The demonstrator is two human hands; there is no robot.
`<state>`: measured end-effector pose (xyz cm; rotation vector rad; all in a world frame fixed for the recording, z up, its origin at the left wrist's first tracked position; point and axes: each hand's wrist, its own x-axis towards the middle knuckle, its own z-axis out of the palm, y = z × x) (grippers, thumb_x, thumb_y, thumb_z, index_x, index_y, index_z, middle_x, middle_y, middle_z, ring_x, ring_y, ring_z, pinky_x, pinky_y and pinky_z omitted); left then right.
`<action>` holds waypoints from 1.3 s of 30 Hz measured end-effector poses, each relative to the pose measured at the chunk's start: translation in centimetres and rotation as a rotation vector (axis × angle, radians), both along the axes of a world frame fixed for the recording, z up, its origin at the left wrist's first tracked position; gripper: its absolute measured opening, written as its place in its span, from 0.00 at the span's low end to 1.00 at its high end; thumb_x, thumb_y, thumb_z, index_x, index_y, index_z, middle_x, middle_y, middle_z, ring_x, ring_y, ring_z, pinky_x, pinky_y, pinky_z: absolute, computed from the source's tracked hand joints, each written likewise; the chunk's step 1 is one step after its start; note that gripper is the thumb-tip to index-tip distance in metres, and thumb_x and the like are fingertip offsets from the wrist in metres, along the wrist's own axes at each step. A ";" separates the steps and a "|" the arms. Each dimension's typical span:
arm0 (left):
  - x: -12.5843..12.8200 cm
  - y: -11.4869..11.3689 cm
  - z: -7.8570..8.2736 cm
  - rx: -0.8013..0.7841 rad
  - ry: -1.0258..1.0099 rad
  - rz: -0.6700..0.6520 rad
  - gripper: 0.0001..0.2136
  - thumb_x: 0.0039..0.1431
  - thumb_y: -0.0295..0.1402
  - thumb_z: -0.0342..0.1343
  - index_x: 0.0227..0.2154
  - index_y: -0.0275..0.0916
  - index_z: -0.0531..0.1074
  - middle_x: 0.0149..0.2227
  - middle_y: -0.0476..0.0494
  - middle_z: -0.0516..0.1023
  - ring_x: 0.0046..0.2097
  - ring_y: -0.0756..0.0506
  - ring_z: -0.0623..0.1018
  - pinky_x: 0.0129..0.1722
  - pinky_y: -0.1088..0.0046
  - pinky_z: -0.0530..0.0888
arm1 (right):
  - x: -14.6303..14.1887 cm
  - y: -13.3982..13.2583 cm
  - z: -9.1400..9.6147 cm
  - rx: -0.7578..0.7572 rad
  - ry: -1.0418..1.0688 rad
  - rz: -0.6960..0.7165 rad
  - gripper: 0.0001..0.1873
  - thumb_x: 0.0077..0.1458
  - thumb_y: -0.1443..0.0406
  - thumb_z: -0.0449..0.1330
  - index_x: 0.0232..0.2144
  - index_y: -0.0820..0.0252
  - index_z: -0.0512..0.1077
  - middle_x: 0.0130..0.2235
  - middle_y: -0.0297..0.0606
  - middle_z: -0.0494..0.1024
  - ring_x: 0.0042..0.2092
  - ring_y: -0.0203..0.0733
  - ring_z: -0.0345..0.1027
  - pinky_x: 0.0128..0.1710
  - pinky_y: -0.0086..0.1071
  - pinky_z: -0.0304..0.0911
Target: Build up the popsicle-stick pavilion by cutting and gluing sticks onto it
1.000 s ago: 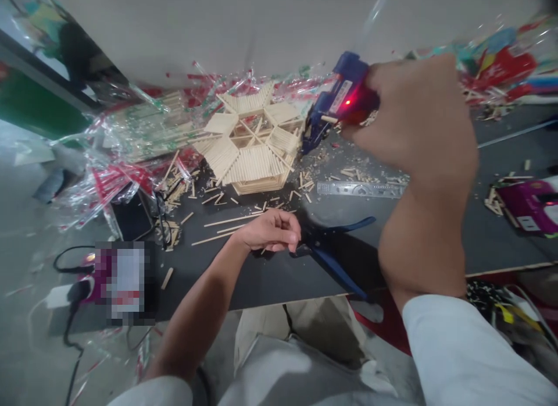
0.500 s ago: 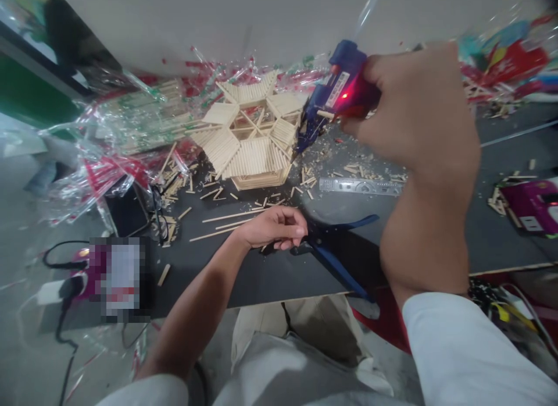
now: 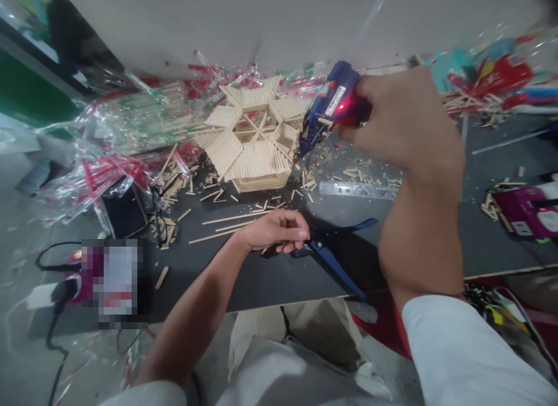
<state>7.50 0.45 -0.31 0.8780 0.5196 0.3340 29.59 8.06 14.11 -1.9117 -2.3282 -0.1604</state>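
Upper right: right hand (image 3: 396, 118) gripped glue gun (image 3: 342, 95), dipped slightly since before; its tip stayed by stick model (image 3: 257, 159), work seemingly continuing | Centre: left hand (image 3: 279, 230) pinched narrow, contents unclear

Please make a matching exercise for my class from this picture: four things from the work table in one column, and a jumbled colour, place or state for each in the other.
Things:
1. Glue gun
2. Cutter
3. Ruler
4. Stick model

Descriptions:
A. Clear, flat on the table
B. Pale wood, with crossed sticks in its middle
C. In the right hand, red light showing
D. Blue handles spread apart

Pairs: 1-C, 2-D, 3-A, 4-B
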 end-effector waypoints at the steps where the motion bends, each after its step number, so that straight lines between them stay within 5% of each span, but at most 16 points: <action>1: 0.0 0.0 0.0 0.001 -0.003 -0.001 0.24 0.49 0.50 0.78 0.31 0.35 0.76 0.24 0.51 0.79 0.19 0.57 0.72 0.16 0.83 0.65 | 0.0 0.0 0.0 0.000 -0.004 -0.002 0.11 0.59 0.60 0.62 0.44 0.52 0.78 0.48 0.48 0.86 0.55 0.61 0.79 0.56 0.48 0.72; 16: -0.1 0.1 -0.1 -0.008 0.033 -0.022 0.26 0.44 0.52 0.80 0.29 0.33 0.79 0.23 0.50 0.78 0.19 0.57 0.72 0.18 0.83 0.67 | -0.2 -0.4 0.1 0.024 0.007 -0.003 0.08 0.61 0.60 0.59 0.42 0.51 0.75 0.48 0.48 0.85 0.54 0.63 0.79 0.54 0.48 0.71; 24: -0.1 0.1 0.1 0.003 0.062 -0.013 0.27 0.43 0.53 0.80 0.29 0.33 0.80 0.22 0.50 0.77 0.19 0.57 0.71 0.18 0.83 0.66 | -0.8 -1.2 0.8 0.046 0.010 0.003 0.15 0.64 0.62 0.56 0.50 0.55 0.76 0.54 0.55 0.83 0.58 0.68 0.77 0.55 0.53 0.69; 39: -0.3 0.0 0.1 0.025 0.083 -0.021 0.31 0.39 0.59 0.79 0.26 0.33 0.79 0.21 0.50 0.75 0.19 0.56 0.70 0.18 0.82 0.66 | -0.3 -1.4 1.1 0.116 0.131 -0.053 0.19 0.61 0.62 0.61 0.54 0.54 0.77 0.56 0.50 0.83 0.58 0.63 0.77 0.58 0.52 0.71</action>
